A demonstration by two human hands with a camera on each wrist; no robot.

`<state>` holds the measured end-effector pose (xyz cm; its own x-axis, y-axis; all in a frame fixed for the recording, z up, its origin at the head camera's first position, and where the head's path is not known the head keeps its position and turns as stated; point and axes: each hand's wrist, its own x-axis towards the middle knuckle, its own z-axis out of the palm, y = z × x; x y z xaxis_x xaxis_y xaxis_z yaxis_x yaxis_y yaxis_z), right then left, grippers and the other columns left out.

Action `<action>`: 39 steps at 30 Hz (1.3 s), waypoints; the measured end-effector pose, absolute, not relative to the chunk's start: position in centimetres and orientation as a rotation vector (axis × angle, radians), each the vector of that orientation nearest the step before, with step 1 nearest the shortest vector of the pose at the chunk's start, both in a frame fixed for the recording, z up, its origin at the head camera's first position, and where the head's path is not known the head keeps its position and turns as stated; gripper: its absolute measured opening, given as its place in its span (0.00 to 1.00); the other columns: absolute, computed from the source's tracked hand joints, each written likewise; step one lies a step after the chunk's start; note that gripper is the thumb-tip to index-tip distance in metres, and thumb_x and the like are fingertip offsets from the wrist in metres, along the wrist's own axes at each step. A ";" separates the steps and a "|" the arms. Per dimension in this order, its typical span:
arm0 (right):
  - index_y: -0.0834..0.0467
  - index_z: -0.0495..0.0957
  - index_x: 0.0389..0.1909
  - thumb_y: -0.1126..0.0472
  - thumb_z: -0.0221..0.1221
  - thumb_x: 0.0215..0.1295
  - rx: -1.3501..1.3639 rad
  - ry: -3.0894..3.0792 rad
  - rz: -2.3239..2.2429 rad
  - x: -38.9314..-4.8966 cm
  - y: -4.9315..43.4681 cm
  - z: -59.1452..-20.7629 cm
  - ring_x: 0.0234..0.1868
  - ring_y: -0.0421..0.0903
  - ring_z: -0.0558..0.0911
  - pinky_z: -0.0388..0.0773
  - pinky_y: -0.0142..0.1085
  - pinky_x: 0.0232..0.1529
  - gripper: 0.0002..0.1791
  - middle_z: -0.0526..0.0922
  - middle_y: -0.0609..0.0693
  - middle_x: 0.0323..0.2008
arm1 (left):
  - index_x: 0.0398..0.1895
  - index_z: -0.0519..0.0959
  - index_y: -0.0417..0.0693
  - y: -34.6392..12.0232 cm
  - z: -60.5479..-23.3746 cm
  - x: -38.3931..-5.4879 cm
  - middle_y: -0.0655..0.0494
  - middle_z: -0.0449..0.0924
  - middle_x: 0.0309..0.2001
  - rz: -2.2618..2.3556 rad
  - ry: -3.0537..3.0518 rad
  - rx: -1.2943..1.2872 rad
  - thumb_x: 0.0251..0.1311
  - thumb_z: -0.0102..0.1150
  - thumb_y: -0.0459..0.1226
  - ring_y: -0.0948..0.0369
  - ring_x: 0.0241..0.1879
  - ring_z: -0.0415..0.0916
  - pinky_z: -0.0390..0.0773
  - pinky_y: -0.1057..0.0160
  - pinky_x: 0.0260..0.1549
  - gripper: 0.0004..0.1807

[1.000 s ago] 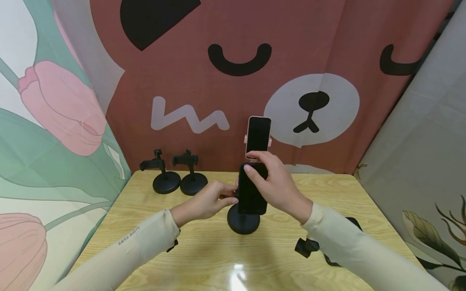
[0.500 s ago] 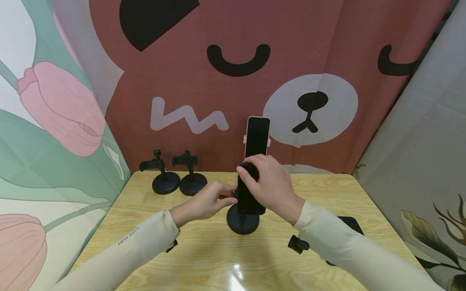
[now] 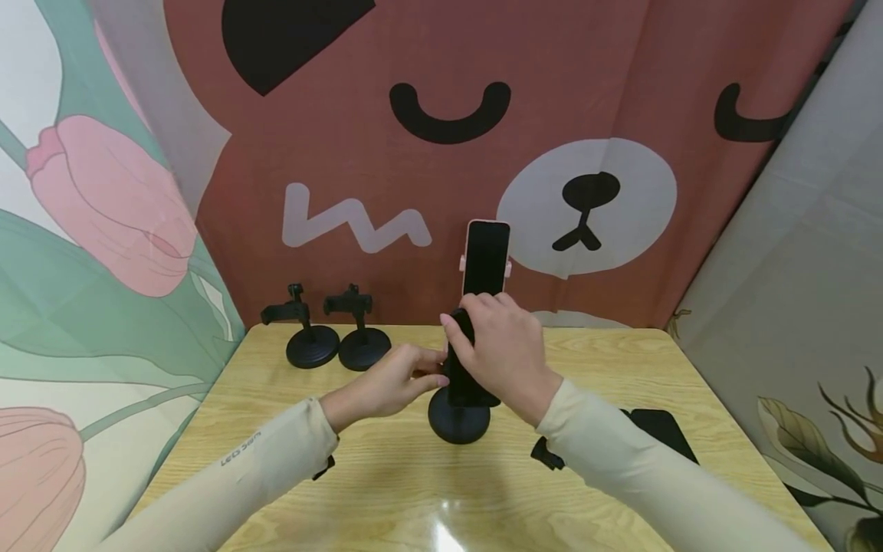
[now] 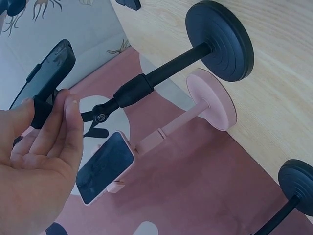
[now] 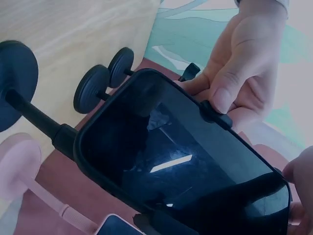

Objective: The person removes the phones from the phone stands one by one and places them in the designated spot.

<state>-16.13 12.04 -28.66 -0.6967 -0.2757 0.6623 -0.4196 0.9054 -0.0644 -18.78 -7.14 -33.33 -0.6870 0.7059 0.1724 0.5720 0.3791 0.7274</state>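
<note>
A black smartphone [image 5: 161,147] sits tilted in the clamp of a black phone stand [image 4: 134,90], whose round base [image 3: 458,423] rests on the table. My left hand [image 3: 389,387] pinches the clamp's side arm [image 5: 215,115] at the phone's left edge. Over the upper part of the phone lies my right hand [image 3: 507,349], gripping it with the thumb at the left edge and the fingers across the top. In the head view that hand hides much of the screen. The screen is dark and shows reflections in the right wrist view.
Behind it stands a pink phone stand [image 4: 212,100] holding another phone [image 3: 487,257]. Two black phone stands [image 3: 312,346] with bare clamps are at the back left of the wooden table [image 3: 386,475]. A flat black object [image 3: 662,431] lies partly under my right sleeve. A printed curtain [image 3: 345,153] hangs behind.
My right hand has slid left across the phone's upper part, its thumb moving from the screen to the left edge. The left hand keeps its pinch on the clamp.
</note>
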 end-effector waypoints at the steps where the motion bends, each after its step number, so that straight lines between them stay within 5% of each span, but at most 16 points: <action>1: 0.56 0.83 0.40 0.44 0.60 0.71 0.498 -2.364 0.240 -16.1 12.0 -28.7 0.31 0.49 0.81 0.80 0.39 0.19 0.18 0.87 0.50 0.33 | 0.64 0.78 0.40 -7.1 -33.4 -18.8 0.46 0.87 0.53 1.193 2.471 1.154 0.71 0.59 0.35 0.57 0.53 0.85 0.84 0.60 0.53 0.20; 32: 0.57 0.81 0.33 0.46 0.61 0.68 0.436 -2.189 0.050 -17.4 11.3 -30.5 0.24 0.48 0.73 0.74 0.34 0.16 0.17 0.80 0.51 0.25 | 0.56 0.83 0.43 -7.1 -33.5 -18.7 0.47 0.87 0.52 1.181 2.520 1.129 0.70 0.60 0.35 0.56 0.51 0.85 0.85 0.62 0.48 0.14; 39: 0.58 0.79 0.29 0.47 0.61 0.65 0.428 -2.221 0.137 -17.5 11.3 -30.3 0.22 0.47 0.70 0.65 0.32 0.13 0.17 0.77 0.50 0.22 | 0.59 0.82 0.44 -7.1 -33.5 -18.7 0.48 0.87 0.53 1.177 2.500 1.143 0.71 0.59 0.36 0.58 0.50 0.85 0.84 0.62 0.49 0.16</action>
